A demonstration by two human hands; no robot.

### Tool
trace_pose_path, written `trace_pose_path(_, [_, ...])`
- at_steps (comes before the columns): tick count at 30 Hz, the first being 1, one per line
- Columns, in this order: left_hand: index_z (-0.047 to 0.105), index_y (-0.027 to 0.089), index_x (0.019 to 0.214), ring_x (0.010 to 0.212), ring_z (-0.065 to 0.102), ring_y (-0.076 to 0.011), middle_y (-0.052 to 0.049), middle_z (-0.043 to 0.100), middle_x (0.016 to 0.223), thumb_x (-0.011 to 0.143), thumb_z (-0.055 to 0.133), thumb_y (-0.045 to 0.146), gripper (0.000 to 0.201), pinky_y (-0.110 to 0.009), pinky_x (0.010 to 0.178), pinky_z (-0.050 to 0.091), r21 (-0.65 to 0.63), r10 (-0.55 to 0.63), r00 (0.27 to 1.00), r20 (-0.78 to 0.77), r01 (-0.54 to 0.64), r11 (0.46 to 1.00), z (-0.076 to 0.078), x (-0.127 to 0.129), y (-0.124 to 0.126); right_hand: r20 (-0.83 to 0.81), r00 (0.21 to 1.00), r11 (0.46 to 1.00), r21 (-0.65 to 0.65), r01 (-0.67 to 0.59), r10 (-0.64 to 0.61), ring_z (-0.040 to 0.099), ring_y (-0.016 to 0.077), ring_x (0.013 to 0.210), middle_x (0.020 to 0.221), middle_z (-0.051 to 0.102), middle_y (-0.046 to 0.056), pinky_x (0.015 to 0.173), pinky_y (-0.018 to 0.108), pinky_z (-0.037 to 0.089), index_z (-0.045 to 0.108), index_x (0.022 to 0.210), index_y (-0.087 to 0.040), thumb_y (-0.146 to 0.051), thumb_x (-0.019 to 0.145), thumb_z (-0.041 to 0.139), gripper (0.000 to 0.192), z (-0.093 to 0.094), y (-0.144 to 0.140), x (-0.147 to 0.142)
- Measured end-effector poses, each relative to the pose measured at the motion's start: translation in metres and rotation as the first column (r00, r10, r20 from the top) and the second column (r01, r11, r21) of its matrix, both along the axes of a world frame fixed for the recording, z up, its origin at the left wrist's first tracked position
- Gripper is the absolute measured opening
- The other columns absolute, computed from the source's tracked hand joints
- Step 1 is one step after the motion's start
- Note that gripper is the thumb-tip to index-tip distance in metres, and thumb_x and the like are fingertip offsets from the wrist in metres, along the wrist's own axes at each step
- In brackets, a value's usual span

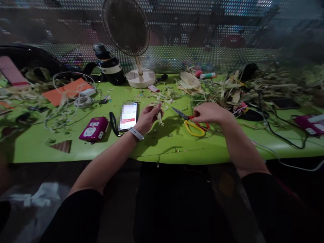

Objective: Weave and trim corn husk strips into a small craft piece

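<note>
My left hand pinches a small pale strip of corn husk just above the green table. A white band sits on that wrist. My right hand rests palm down on the handles of the scissors, which lie on the table with yellow and red handles and blades pointing up-left. Whether the fingers grip the handles is hidden. A lit phone lies just left of my left hand.
A magenta box lies left of the phone. A desk fan stands at the back before a perforated screen. Husk heaps, cables, orange paper and another magenta box crowd the table.
</note>
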State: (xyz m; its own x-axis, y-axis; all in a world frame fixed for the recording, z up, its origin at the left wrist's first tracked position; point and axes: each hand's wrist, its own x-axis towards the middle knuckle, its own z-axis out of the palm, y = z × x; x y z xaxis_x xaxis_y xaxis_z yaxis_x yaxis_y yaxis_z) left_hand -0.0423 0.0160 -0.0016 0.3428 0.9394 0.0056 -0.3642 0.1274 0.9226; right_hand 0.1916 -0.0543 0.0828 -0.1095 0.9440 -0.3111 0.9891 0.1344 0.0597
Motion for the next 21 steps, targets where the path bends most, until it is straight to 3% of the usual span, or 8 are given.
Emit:
trace_pose_path(4, [0.061, 0.017, 0.082, 0.065, 0.065, -0.0085, 0.002, 0.069, 0.073, 0.061, 0.089, 0.036, 0.039, -0.018, 0.058, 0.050, 0.028, -0.021, 1.000, -0.019, 0.021, 0.999, 0.001, -0.002, 0.001, 0.120, 0.992, 0.988, -0.152, -0.017, 0.036, 0.063, 0.0225, 0.069, 0.076, 0.069, 0.012, 0.055, 0.027, 0.036, 0.071, 0.081, -0.014, -0.042, 0.075, 0.057, 0.032, -0.005, 0.002, -0.004])
trace_pose_path(10, [0.065, 0.017, 0.088, 0.073, 0.065, -0.0079, -0.001, 0.070, 0.082, 0.068, 0.084, 0.038, 0.035, -0.016, 0.057, 0.045, 0.028, -0.066, 0.996, -0.055, 0.068, 0.997, -0.002, -0.006, 0.006, 0.071, 0.995, 0.993, -0.105, -0.060, 0.067, 0.064, 0.0237, 0.067, 0.078, 0.071, 0.014, 0.053, 0.029, 0.037, 0.070, 0.080, -0.016, -0.038, 0.068, 0.062, 0.027, -0.023, 0.008, -0.007])
trace_pose_path(16, [0.062, 0.015, 0.083, 0.056, 0.050, -0.0018, 0.002, 0.063, 0.073, 0.066, 0.084, 0.036, 0.035, -0.013, 0.048, 0.033, 0.062, -0.011, 0.999, -0.030, 0.013, 0.998, 0.001, -0.006, 0.007, -0.084, 0.996, 0.999, -0.033, -0.022, 0.020, 0.058, 0.0203, 0.059, 0.069, 0.066, 0.009, 0.049, 0.029, 0.034, 0.060, 0.065, -0.020, -0.036, 0.065, 0.064, 0.016, -0.036, 0.019, 0.001])
trace_pose_path(21, [0.060, 0.016, 0.076, 0.043, 0.032, -0.0009, 0.009, 0.042, 0.054, 0.068, 0.081, 0.034, 0.029, -0.015, 0.040, 0.020, 0.059, 0.058, 0.998, 0.000, -0.058, 0.997, 0.002, -0.005, 0.008, -0.373, 0.919, 0.991, -0.083, 0.104, -0.127, 0.059, 0.0196, 0.063, 0.073, 0.067, 0.006, 0.054, 0.029, 0.038, 0.061, 0.071, -0.020, -0.040, 0.066, 0.065, 0.021, -0.035, 0.029, 0.009])
